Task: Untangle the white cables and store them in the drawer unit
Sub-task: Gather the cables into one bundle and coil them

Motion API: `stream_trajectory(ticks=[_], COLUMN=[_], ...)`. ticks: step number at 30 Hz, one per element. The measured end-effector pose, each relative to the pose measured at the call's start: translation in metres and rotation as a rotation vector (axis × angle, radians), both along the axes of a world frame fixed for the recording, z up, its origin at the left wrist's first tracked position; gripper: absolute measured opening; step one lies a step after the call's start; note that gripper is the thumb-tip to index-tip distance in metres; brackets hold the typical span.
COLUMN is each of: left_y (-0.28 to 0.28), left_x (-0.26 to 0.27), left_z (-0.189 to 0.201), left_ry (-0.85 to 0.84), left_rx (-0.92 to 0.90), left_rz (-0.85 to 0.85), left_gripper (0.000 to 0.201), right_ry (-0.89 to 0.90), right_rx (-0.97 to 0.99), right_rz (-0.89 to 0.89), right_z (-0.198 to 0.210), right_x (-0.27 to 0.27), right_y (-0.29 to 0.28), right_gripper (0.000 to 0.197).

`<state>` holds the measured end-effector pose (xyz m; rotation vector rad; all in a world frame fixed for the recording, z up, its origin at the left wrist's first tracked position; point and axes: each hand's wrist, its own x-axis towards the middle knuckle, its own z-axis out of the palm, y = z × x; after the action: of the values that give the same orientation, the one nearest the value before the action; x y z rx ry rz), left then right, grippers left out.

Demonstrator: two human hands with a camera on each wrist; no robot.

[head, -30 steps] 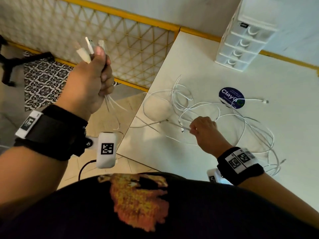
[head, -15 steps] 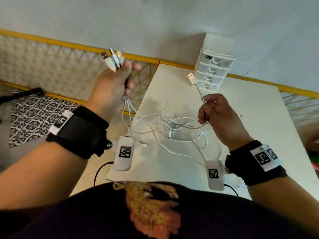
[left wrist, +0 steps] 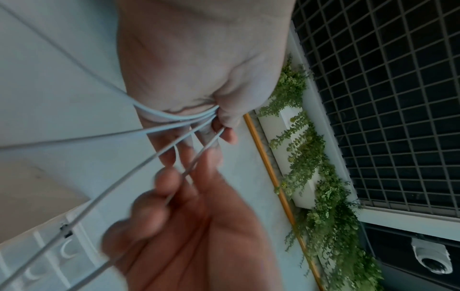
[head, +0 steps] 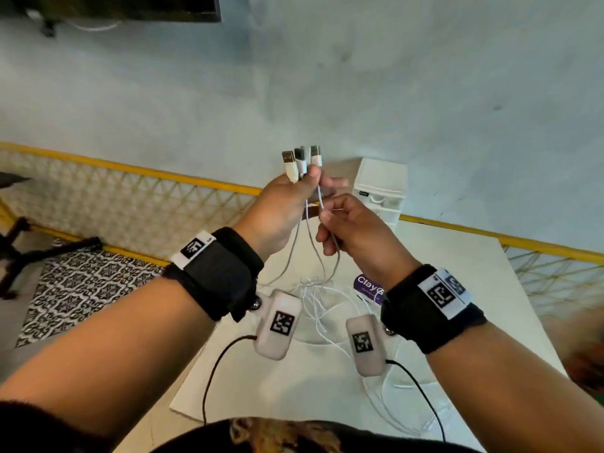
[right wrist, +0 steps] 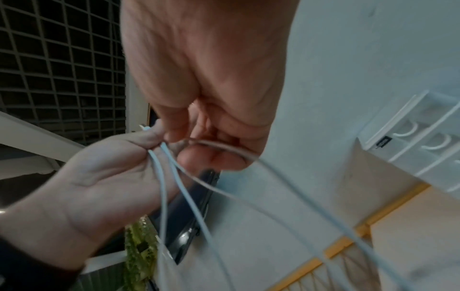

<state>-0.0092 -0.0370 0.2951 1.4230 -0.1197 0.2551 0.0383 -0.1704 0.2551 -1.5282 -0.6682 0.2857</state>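
Several white cables (head: 315, 291) lie tangled on the white table (head: 464, 289). My left hand (head: 307, 181) is raised above the table and grips a bundle of them, with three USB plugs (head: 300, 161) sticking up out of the fist. My right hand (head: 327, 220) is close beside it and pinches one thin cable just below the plugs. From both hands the strands hang down to the tangle. In the left wrist view the cables (left wrist: 174, 118) cross my left palm. The white drawer unit (head: 382, 188) stands at the table's far edge, behind the hands, with its drawers closed.
A round purple lid (head: 367, 286) lies on the table by the tangle. A yellow-railed lattice fence (head: 130, 204) runs to the left, past the table's edge, above a patterned rug (head: 81, 282). A grey wall stands behind the table.
My right hand has moved left and up with its cable and now meets the left hand's bundle. The left hand has shifted right, over the table. The head view has tilted upward.
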Motion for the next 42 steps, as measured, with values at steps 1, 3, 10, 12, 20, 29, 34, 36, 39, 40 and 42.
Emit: stream_trajectory(ticks=[1, 3, 10, 12, 20, 29, 34, 36, 39, 40, 42], left_y=[-0.001, -0.002, 0.000, 0.002, 0.019, 0.047, 0.063, 0.069, 0.076, 0.078, 0.083], left_x=[-0.002, -0.008, -0.043, -0.054, -0.095, -0.132, -0.141, -0.142, -0.142, -0.141, -0.142], left_z=[0.005, 0.009, -0.025, -0.037, -0.070, -0.082, -0.092, -0.097, -0.103, -0.105, -0.105], left_ry=[0.006, 0.015, 0.109, 0.133, 0.216, 0.248, 0.272, 0.309, 0.343, 0.347, 0.336], left_rx=[0.015, 0.030, 0.014, 0.004, -0.045, -0.114, -0.074, -0.038, -0.019, -0.023, -0.039], left_rz=[0.008, 0.016, 0.104, 0.146, 0.307, 0.377, 0.371, 0.379, 0.391, 0.385, 0.362], left_gripper=[0.032, 0.030, 0.029, 0.029, 0.031, 0.032, 0.028, 0.027, 0.027, 0.027, 0.027], right_ry=[0.005, 0.039, 0.106, 0.070, -0.334, -0.677, -0.450, -0.167, 0.145, 0.234, 0.282], right_rx=[-0.043, -0.133, -0.558, -0.607, -0.894, -1.316, -1.231, -0.977, -0.655, -0.613, -0.707], right_rz=[0.016, -0.002, -0.084, -0.043, 0.092, 0.301, 0.322, 0.297, 0.231, 0.264, 0.394], right_z=[-0.006, -0.029, -0.120, -0.136, -0.186, -0.211, -0.222, -0.218, -0.205, -0.202, -0.201], right_x=[0.003, 0.010, 0.029, 0.028, 0.031, 0.022, 0.010, 0.007, 0.002, -0.001, -0.005], right_y=[-0.006, -0.020, -0.046, -0.042, 0.006, 0.071, 0.088, 0.095, 0.100, 0.100, 0.101], right_gripper=[0.009, 0.023, 0.024, 0.024, 0.044, 0.056, 0.016, 0.011, 0.013, 0.011, 0.018])
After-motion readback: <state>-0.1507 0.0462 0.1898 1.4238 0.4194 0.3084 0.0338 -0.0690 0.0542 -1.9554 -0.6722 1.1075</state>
